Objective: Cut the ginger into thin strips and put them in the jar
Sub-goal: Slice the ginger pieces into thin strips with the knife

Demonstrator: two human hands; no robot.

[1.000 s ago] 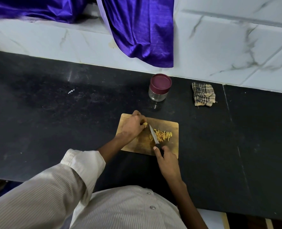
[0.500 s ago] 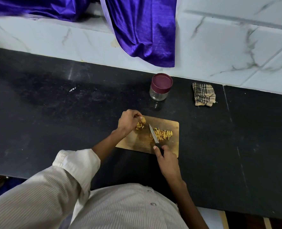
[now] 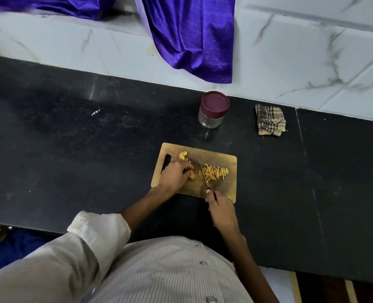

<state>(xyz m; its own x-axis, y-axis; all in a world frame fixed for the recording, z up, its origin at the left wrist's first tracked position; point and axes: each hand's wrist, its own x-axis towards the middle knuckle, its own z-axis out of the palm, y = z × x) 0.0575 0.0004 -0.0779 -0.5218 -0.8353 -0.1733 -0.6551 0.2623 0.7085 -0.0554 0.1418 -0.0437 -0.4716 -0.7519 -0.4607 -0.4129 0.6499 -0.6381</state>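
On the wooden cutting board (image 3: 229, 189), his left hand (image 3: 175, 174) pinches a ginger piece (image 3: 191, 174) beside the cut strips (image 3: 216, 172) while the right hand (image 3: 221, 212) grips the knife (image 3: 204, 177), whose blade could nick those close fingers (image 3: 186, 166); the jar (image 3: 213, 109) beyond the board is lidded.

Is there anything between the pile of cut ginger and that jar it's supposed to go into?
Nothing lies on the counter between the ginger strips and the jar, which stands just beyond the cutting board. But the jar's maroon lid is on, so that has to come off first.
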